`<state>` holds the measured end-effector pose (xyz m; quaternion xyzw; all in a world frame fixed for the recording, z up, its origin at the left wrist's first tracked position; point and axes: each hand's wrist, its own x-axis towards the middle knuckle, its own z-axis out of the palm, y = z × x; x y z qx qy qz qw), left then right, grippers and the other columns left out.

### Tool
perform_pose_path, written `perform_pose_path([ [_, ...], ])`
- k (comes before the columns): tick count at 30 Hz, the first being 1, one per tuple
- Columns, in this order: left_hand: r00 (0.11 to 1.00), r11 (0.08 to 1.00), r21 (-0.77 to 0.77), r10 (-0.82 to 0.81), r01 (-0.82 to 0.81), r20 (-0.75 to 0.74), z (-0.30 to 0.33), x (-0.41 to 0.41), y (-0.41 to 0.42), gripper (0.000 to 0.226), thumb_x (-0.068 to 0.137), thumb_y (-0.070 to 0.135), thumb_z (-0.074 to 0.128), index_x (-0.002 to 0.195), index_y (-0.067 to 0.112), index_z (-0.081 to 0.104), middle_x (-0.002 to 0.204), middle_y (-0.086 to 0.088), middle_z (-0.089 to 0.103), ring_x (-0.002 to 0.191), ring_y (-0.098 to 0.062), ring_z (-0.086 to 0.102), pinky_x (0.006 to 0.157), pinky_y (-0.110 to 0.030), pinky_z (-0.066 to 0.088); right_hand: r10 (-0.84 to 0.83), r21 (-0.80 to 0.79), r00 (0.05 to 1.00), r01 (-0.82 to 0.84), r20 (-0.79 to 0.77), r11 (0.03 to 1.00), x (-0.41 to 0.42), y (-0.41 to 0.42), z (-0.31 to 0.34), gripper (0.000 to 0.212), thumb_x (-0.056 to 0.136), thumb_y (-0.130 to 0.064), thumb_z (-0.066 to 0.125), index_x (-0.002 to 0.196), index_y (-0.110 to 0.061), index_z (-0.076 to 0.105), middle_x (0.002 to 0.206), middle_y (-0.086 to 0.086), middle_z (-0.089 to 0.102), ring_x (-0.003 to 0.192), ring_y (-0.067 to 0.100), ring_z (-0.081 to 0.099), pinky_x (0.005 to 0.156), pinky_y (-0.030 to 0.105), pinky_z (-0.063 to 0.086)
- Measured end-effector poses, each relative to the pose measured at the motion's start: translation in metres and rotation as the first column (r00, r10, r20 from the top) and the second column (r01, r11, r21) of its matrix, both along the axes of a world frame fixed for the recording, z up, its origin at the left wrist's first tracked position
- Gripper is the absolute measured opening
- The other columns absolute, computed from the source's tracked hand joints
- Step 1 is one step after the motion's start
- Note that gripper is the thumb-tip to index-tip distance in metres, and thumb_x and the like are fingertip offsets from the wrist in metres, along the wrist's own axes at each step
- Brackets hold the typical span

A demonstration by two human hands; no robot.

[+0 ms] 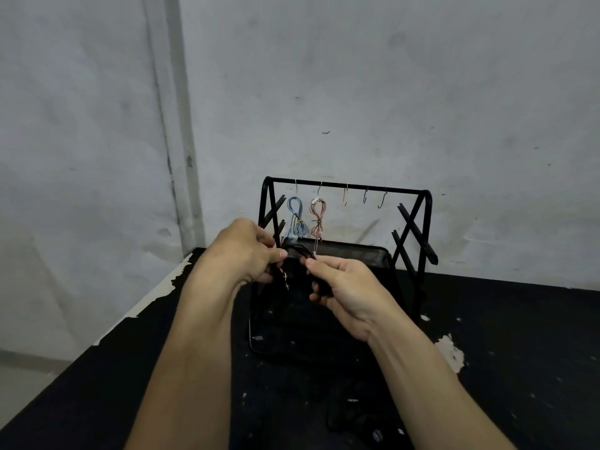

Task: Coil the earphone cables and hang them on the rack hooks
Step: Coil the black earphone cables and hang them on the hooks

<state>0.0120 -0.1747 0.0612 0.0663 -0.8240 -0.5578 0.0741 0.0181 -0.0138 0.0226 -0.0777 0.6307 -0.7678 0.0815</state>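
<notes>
A black rack (347, 186) stands at the back of the table with several small hooks on its top bar. A coiled blue earphone cable (296, 219) hangs from the leftmost hook, and a coiled pink earphone cable (318, 219) hangs from the one beside it. Three hooks to the right carry nothing. In front of the rack, my left hand (250, 251) and my right hand (341, 287) both pinch a black earphone cable (300, 254) held between them above the tray. Its loops are hard to make out against the dark background.
A black mesh tray (357, 251) lies under the rack. The black table (503, 352) has chipped paint patches. Another black cable (354, 420) lies on the table near the front edge. A grey wall stands close behind, and the table's left edge runs diagonally.
</notes>
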Motion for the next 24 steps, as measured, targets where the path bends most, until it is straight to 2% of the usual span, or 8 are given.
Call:
perform_pose_path([
  [6,0.997,0.999,-0.015,-0.030,0.031,0.077,-0.005,-0.003,0.002,0.026,0.084,0.003,0.074,0.107,0.003,0.062,0.084,-0.017,0.073,0.074,-0.027,0.072,0.065,-0.037,0.060,0.002,0.006,0.999,-0.002,0.039,1.000,-0.003,0.001,-0.004,0.016,0.096,-0.010,0.062,0.084,-0.012,0.073,0.056,-0.011,0.062,0.054,0.006,0.046,0.057,0.023,0.043],
  [10,0.996,0.998,-0.045,-0.051,0.054,0.072,-0.004,-0.004,0.005,0.014,0.087,0.003,0.071,0.099,-0.001,0.067,0.076,-0.012,0.070,0.068,-0.021,0.069,0.061,-0.030,0.061,-0.009,0.011,1.000,0.010,-0.005,1.000,-0.006,0.002,-0.008,0.020,0.094,-0.008,0.064,0.076,-0.013,0.073,0.058,-0.008,0.060,0.050,0.004,0.042,0.056,0.021,0.039],
  [15,0.995,0.997,-0.009,-0.070,0.071,0.068,-0.005,-0.004,0.006,0.045,0.087,0.001,0.071,0.130,0.003,0.057,0.090,-0.016,0.071,0.077,-0.022,0.071,0.057,-0.029,0.058,-0.060,-0.035,0.997,0.058,-0.055,0.998,-0.012,0.002,-0.013,0.010,0.092,-0.004,0.065,0.089,-0.007,0.074,0.062,-0.006,0.059,0.049,0.002,0.043,0.054,0.020,0.039],
  [19,0.997,0.998,-0.028,-0.063,0.064,0.046,-0.003,-0.003,0.007,0.024,0.087,0.001,0.070,0.111,-0.001,0.066,0.083,-0.013,0.071,0.077,-0.023,0.070,0.062,-0.031,0.061,-0.127,-0.002,0.989,0.127,-0.078,0.992,-0.016,0.001,-0.016,0.010,0.091,-0.005,0.068,0.086,-0.008,0.076,0.066,-0.003,0.064,0.052,0.003,0.046,0.054,0.020,0.040],
  [20,0.998,0.998,-0.022,-0.061,0.061,0.031,-0.003,-0.002,0.008,0.027,0.087,0.001,0.070,0.114,-0.001,0.065,0.083,-0.013,0.071,0.078,-0.022,0.070,0.062,-0.031,0.061,-0.132,-0.005,0.988,0.132,-0.077,0.991,-0.016,0.000,-0.015,0.008,0.090,-0.005,0.068,0.092,-0.005,0.076,0.069,-0.001,0.066,0.054,0.003,0.048,0.054,0.019,0.041],
  [21,0.998,0.998,-0.014,-0.064,0.064,0.015,-0.001,-0.002,0.008,0.038,0.087,0.001,0.071,0.123,0.002,0.062,0.085,-0.013,0.071,0.080,-0.022,0.071,0.062,-0.032,0.061,-0.137,-0.011,0.987,0.136,-0.079,0.991,-0.016,0.000,-0.015,0.015,0.090,-0.006,0.069,0.104,-0.002,0.074,0.075,0.003,0.067,0.058,0.004,0.051,0.055,0.019,0.042],
  [23,0.997,0.997,0.014,-0.074,0.074,-0.001,-0.001,-0.004,0.008,0.068,0.085,0.000,0.073,0.146,0.012,0.043,0.090,-0.014,0.072,0.084,-0.025,0.072,0.065,-0.035,0.060,-0.141,-0.032,0.986,0.139,-0.084,0.990,-0.018,0.001,-0.016,0.037,0.090,-0.007,0.070,0.126,-0.002,0.062,0.090,0.023,0.067,0.069,0.008,0.056,0.057,0.018,0.046],
  [24,0.997,0.997,0.020,-0.073,0.073,-0.002,-0.001,-0.004,0.008,0.076,0.084,0.001,0.073,0.150,0.015,0.037,0.090,-0.014,0.073,0.085,-0.026,0.072,0.066,-0.036,0.059,-0.147,-0.033,0.985,0.144,-0.093,0.989,-0.018,0.002,-0.015,0.043,0.090,-0.007,0.070,0.131,-0.002,0.059,0.101,0.030,0.066,0.075,0.012,0.057,0.058,0.018,0.047],
])
